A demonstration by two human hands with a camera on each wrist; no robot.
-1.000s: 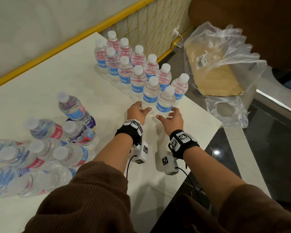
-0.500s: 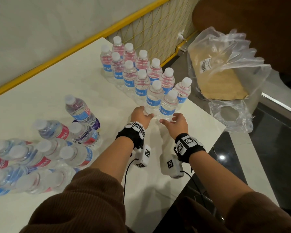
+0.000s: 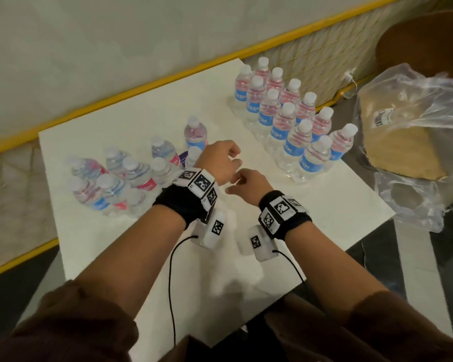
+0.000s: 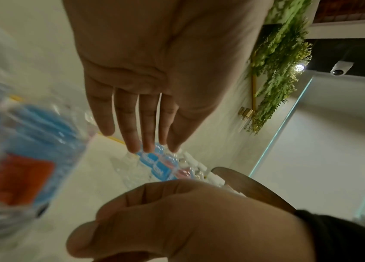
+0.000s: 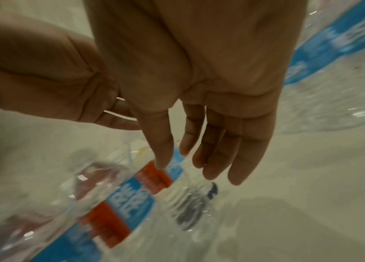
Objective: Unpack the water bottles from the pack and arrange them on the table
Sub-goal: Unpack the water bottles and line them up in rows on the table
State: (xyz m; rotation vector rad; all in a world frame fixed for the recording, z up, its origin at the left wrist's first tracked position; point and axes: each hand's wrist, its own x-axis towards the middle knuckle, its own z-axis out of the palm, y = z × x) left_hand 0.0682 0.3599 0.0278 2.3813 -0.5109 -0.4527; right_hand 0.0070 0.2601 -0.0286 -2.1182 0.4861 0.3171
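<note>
A crumpled clear plastic bag (image 3: 413,142) with a tan cardboard sheet (image 3: 406,150) inside sits off the worktop's (image 3: 246,257) right edge. Capped water bottles (image 3: 293,126) with blue and red labels stand upright in two rows toward the far right corner; a looser cluster of bottles (image 3: 131,178) stands toward the left edge. Between the groups, the left hand (image 3: 220,163) and right hand (image 3: 249,184) hover side by side, fingers relaxed, holding nothing.

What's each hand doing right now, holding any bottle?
Left hand: open, fingers relaxed, holding nothing.
Right hand: open, fingers loosely extended, holding nothing.
</note>
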